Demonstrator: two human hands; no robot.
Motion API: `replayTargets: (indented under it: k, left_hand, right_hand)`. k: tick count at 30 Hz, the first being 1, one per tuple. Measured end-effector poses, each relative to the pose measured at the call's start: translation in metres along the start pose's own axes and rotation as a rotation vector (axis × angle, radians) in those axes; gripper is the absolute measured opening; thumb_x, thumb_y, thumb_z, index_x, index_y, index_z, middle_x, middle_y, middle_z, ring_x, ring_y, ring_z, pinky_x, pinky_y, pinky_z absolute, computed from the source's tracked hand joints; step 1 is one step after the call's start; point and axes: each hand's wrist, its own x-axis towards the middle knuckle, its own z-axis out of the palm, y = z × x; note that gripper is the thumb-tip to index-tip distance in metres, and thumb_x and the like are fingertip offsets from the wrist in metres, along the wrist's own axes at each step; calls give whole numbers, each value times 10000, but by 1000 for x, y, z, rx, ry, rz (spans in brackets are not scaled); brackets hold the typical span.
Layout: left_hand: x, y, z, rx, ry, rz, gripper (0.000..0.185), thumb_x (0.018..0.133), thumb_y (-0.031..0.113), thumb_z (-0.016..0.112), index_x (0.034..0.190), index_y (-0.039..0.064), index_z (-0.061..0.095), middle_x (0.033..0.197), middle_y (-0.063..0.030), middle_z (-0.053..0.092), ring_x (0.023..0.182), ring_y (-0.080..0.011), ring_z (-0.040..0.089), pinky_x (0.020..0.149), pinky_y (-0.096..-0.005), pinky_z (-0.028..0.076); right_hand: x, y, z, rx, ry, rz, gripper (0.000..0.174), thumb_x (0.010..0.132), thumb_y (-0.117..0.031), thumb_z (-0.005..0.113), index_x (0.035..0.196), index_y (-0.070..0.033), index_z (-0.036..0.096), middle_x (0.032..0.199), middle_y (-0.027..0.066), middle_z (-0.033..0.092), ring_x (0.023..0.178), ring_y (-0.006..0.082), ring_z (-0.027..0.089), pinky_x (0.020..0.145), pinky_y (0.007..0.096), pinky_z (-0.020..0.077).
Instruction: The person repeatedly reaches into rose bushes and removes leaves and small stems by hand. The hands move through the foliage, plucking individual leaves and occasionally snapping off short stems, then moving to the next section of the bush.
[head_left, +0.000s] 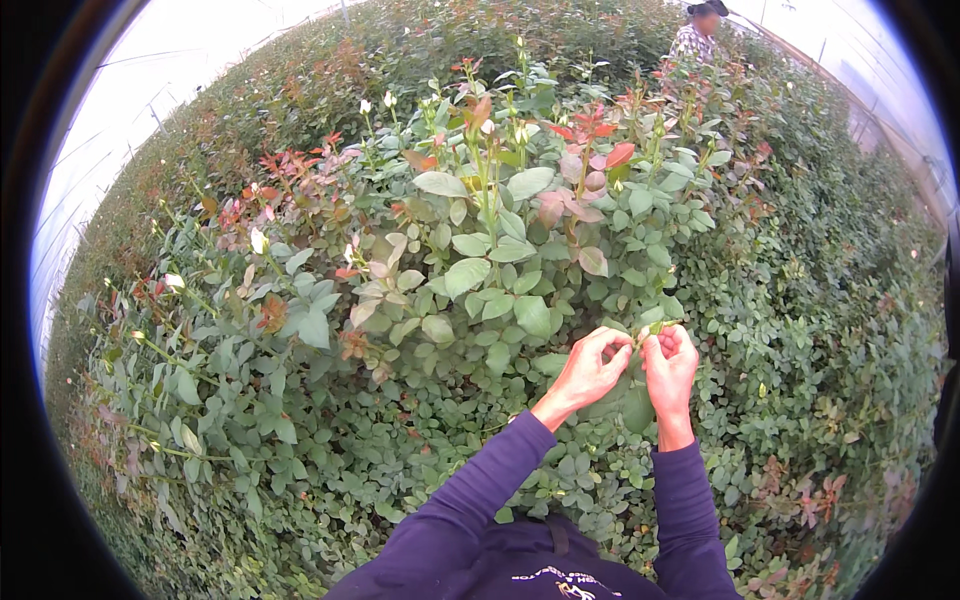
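My right hand (669, 364) pinches a small green rose shoot (663, 327) between thumb and fingers. Close by on its left, my left hand (592, 369) has thumb and forefinger curled together at the same shoot's stem; the exact point of its grip is too small to make out. Both hands are bare below dark purple sleeves. Broad green rose leaves (637, 405) hang beneath and between the wrists. Just beyond the hands stands a leafy rose bush (495, 255) with upright stems.
White rosebuds (259, 241) rise on stems at the left. Reddish young leaves (589, 129) top the bush ahead. Dense rose foliage (810, 360) spreads on the right. A person (694, 37) in a checked shirt stands among plants far off, under plastic greenhouse sheeting (862, 56).
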Motion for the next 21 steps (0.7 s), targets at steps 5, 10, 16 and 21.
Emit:
replayTargets:
  k: [5, 10, 16, 21]
  left_hand:
    - [7, -15, -6, -224, -34, -70, 171, 955, 137, 690, 1028, -18, 681, 946, -24, 635, 740, -88, 603, 661, -258, 497]
    - [9, -25, -14, -445, -175, -341, 174, 970, 199, 695, 978, 25, 690, 778, 29, 615, 672, -47, 559, 556, -214, 404]
    - [17, -12, -18, -357, 12, -166, 143, 893, 112, 740, 830, 24, 646, 759, 12, 605, 600, -69, 524, 545, -260, 424]
    - [-11, 34, -58, -52, 174, 132, 124, 861, 67, 757, 899, -4, 664, 929, -69, 659, 610, -110, 569, 576, -298, 467]
  right_hand:
    - [1, -7, 7, -40, 9, 102, 89, 951, -38, 621, 1012, 20, 593, 903, 55, 672, 764, 96, 638, 689, 238, 523]
    - [-7, -57, 24, 78, 189, -218, 139, 999, -126, 661, 1033, -10, 592, 888, 28, 652, 667, 49, 538, 558, 199, 430]
    - [-9, -120, 98, 222, -177, -280, 122, 997, -7, 586, 1118, 11, 588, 1070, 95, 687, 802, 106, 647, 672, 244, 541]
    - [51, -139, 159, 253, -219, -356, 238, 986, 2, 592, 1221, 40, 593, 1136, 130, 694, 911, 165, 693, 710, 259, 562]
